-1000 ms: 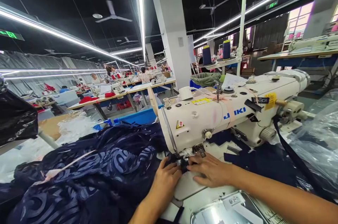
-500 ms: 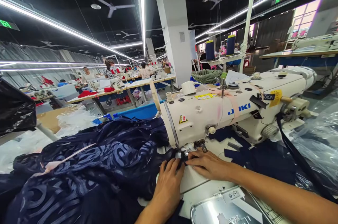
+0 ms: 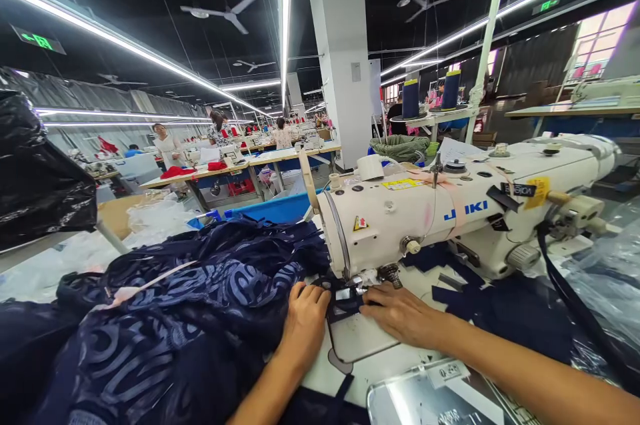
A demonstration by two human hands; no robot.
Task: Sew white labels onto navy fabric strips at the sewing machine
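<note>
A cream sewing machine (image 3: 400, 218) stands in front of me, its presser foot (image 3: 350, 293) down near the bed. To the left of the foot, my left hand (image 3: 306, 318) is closed on the edge of a dark navy fabric (image 3: 215, 311) with a glossy swirl pattern. My right hand (image 3: 400, 310) lies just right of the foot, fingers bent over a navy strip that passes under it. Its fingertips press on the cloth, partly hidden behind the hand. The bulk of the patterned fabric is heaped at the left.
A metal plate (image 3: 425, 398) lies at the front of the machine table. Navy fabric pieces (image 3: 520, 311) and clear plastic (image 3: 610, 285) are at the right. A black plastic bag (image 3: 45, 171) hangs at the left. Thread cones (image 3: 411, 99) stand behind; people sit farther back.
My left hand has moved left, away from the presser foot, and more of the machine bed shows between my hands. My right hand stays beside the foot. The view has shifted slightly.
</note>
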